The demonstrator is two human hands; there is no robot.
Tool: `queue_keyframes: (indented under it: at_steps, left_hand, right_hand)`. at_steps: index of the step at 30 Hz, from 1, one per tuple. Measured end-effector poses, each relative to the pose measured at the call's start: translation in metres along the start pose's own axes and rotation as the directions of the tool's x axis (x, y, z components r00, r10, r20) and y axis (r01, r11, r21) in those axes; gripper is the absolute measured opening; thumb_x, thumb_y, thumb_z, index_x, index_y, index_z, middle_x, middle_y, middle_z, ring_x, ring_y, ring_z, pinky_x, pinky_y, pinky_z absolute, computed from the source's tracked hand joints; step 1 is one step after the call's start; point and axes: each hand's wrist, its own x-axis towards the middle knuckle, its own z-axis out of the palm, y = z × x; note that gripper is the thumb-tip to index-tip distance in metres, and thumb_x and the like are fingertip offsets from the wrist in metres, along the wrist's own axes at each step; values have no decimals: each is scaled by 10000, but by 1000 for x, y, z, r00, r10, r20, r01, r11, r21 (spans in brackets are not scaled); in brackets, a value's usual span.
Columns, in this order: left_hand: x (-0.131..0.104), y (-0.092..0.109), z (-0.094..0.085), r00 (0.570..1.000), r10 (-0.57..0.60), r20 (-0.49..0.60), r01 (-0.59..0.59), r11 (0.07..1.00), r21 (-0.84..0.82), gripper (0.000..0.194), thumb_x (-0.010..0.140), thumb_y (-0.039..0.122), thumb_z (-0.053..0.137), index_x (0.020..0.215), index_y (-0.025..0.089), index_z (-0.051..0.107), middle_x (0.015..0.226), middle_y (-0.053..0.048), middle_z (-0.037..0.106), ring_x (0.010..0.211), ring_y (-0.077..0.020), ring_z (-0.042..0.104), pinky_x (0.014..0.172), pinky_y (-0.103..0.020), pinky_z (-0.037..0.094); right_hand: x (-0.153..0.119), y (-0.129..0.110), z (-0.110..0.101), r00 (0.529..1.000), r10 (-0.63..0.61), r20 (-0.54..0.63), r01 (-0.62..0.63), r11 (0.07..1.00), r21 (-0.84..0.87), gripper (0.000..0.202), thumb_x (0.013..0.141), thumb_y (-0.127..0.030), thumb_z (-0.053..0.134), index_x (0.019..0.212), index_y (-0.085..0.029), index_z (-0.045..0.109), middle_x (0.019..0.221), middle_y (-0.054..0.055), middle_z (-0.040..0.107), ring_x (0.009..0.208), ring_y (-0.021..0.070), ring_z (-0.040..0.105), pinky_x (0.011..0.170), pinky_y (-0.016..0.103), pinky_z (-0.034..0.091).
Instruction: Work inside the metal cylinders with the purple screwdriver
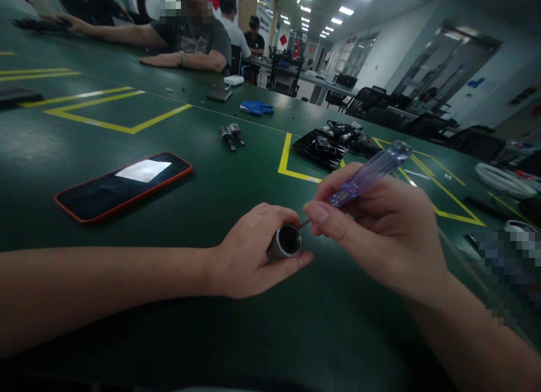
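The left hand [249, 257] has its fingers clamped around a short, hollow, silver-grey metal cylinder [275, 248], thumb along the near side and fingertips over the far side, its dark open end turned up towards the camera. The right hand [389, 240] has its thumb and fingers closed on a screwdriver with a translucent purple plastic handle [366, 175]. Its thin metal shaft [305, 223] runs from the right thumb and fingertips to the cylinder's rim, beside the left fingertips; whether the tip sits in a screw cannot be told.

The tilted shaft could slip off the rim if pushed at that slant, and might jab the left fingertips so close by. A looser left grip could let the smooth, round cylinder twist under turning force. Any tiny screw that came free could roll away across the green tabletop [190, 335].

Beyond the left fingers lie two small metal fittings [231, 136]; left of them, past the left wrist, is a dark-screened phone in an orange-red case [127, 186]. A glossy black packet [320, 148] beyond the right fingertips bears pale outlined marks, too small to read. The print on the grey shirt [198, 43] of a person across the table is unreadable too, and no brand shows legibly.
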Motion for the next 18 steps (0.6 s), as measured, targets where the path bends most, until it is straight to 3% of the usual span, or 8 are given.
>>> queue_keyframes:
  at_steps: [8,11,18]
  left_hand:
    - [0,-1,-2,998,59,-22,-59,998,-13,347,793,328,568,1055,169,405,880,-24,563,761,-151,547,697,-301,453]
    - [0,-1,-4,996,62,-67,-63,998,-12,324,796,309,569,1040,178,399,866,-10,539,738,-132,539,665,-272,443]
    - [-2,4,-7,999,16,-51,-17,1000,-20,283,786,321,574,963,188,398,854,-3,542,714,-125,538,633,-260,432]
  right_hand:
    - [2,2,0,1000,-25,-11,24,998,-54,87,792,-224,589,737,-160,566,597,-33,561,518,68,519,455,186,417]
    - [2,1,-2,1000,-2,-27,2,1000,-13,93,790,-226,594,739,-149,576,616,-16,579,538,85,550,482,204,449]
    - [3,-3,-7,996,71,-48,-68,996,66,103,775,-240,612,729,-153,582,627,5,602,559,127,588,505,250,482]
